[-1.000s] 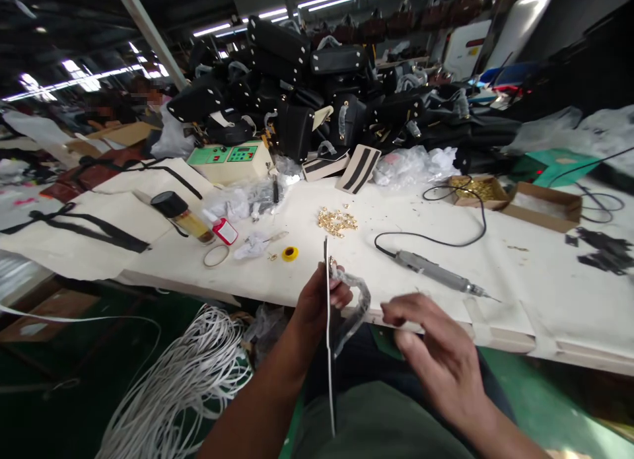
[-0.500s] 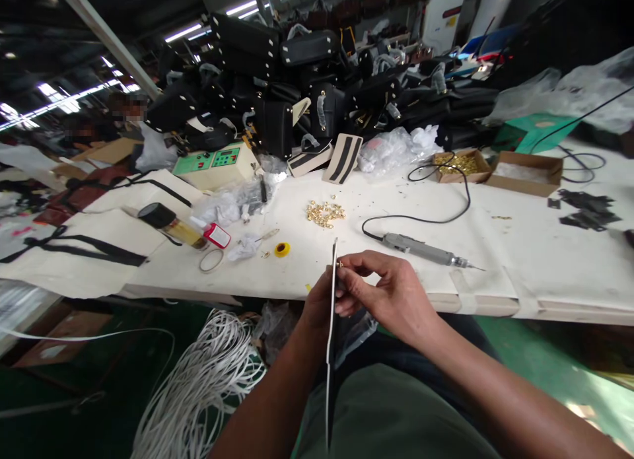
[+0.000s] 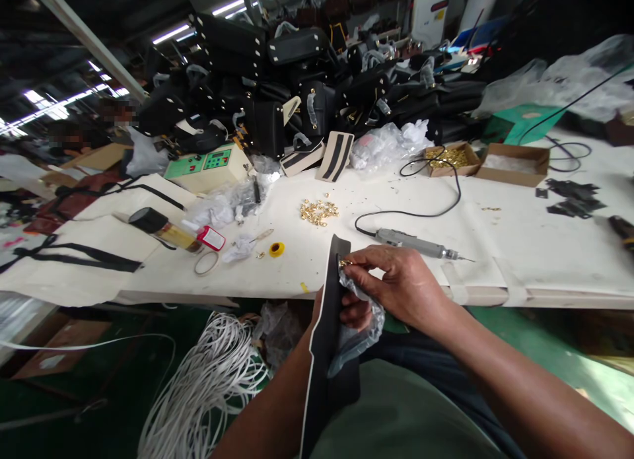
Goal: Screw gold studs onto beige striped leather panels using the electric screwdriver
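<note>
A black bag panel with a pale edge stands upright between my hands, its black face turned partly to the right. My left hand grips it from the left side; the fingers are mostly hidden behind it. A handle wrapped in clear plastic curves out from the black face. With thumb and forefinger, my right hand pinches a small gold metal fitting against the panel near its top, beside the handle's end. Its lower fingers curl by the plastic.
On the white table lie a pile of gold fittings, a corded electric screwdriver, a yellow ring and a red-labelled bottle. Farther back are a box of gold pieces, a green-faced control unit and heaped black bags.
The panel has turned from edge-on so that its black face and plastic-wrapped handle show more. My right hand keeps its pinch at the gold fitting. The view has shifted slightly.
</note>
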Tool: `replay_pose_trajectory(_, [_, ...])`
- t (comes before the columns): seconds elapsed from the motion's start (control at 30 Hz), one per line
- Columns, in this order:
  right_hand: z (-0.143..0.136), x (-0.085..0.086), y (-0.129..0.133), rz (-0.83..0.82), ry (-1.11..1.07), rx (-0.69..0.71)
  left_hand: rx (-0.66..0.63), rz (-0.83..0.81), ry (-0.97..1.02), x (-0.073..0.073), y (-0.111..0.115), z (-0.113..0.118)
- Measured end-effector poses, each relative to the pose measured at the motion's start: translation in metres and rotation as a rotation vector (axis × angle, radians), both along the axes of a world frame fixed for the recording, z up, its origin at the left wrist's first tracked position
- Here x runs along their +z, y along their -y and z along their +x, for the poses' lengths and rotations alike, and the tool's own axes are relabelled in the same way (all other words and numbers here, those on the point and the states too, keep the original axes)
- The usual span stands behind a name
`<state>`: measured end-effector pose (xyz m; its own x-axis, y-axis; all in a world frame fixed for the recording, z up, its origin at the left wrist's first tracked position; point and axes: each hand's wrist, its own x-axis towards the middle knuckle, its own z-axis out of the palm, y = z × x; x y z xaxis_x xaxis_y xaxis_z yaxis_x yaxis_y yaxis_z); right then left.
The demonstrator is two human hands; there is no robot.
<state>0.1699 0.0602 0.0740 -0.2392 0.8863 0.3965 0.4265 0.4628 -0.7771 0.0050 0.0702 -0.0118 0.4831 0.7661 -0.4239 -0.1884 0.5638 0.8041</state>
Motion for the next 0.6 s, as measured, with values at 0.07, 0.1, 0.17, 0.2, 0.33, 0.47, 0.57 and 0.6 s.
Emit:
replay_pose_trajectory(0.07, [0.002,-0.001,-0.001,0.065,0.064,-0.013,-0.102,-0.064,0.085,0.013,0.000,0.003])
replay_pose_trajectory(0.1, [0.002,-0.002,-0.001,0.089,0.086,-0.022,-0.103,-0.077,0.121,0.018,0.001,0.005])
replay_pose_trajectory(0.17, [0.003,-0.003,-0.002,0.117,0.113,-0.034,-0.030,-0.088,0.157,0.025,0.002,0.008])
replay_pose_trajectory(0.2, [0.004,-0.004,-0.002,0.126,0.125,-0.036,0.012,-0.105,0.164,0.026,0.003,0.010])
replay_pose_trajectory(0.33, [0.006,-0.005,-0.002,0.127,0.158,-0.024,0.078,-0.203,0.166,0.020,0.007,0.013])
replay_pose_trajectory(0.47, [0.009,-0.008,-0.004,0.187,0.195,-0.002,0.066,-0.230,0.230,0.018,0.007,0.012])
replay_pose_trajectory(0.57, [0.012,-0.009,-0.006,0.273,0.230,0.021,0.027,-0.232,0.294,0.017,0.007,0.011])
replay_pose_trajectory(0.6, [0.012,-0.009,-0.007,0.288,0.234,0.028,0.023,-0.228,0.299,0.015,0.008,0.011])
